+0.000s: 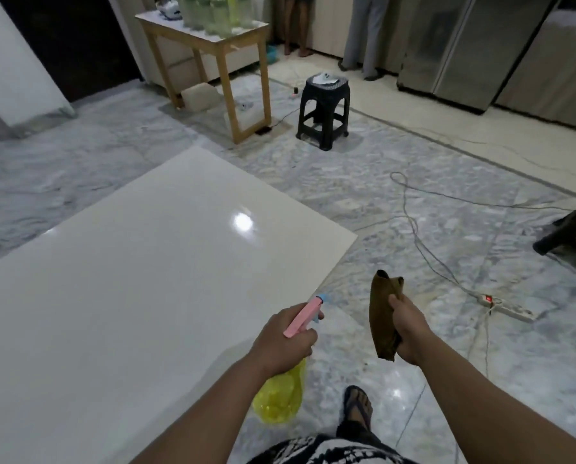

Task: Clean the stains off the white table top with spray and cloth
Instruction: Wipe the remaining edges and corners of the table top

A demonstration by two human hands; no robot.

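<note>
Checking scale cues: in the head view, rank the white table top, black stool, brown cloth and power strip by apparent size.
1. White table top
2. Black stool, though it stands farther off
3. Brown cloth
4. Power strip

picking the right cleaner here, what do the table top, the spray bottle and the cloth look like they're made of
Table top: a smooth, glossy white slab, perhaps laminate or stone; it mirrors a ceiling light. Spray bottle: translucent yellow plastic body with an opaque pink and blue plastic head, held in the left hand. Cloth: soft, matte brown fabric, folded and drooping in the right hand; the fibre cannot be told.
</note>
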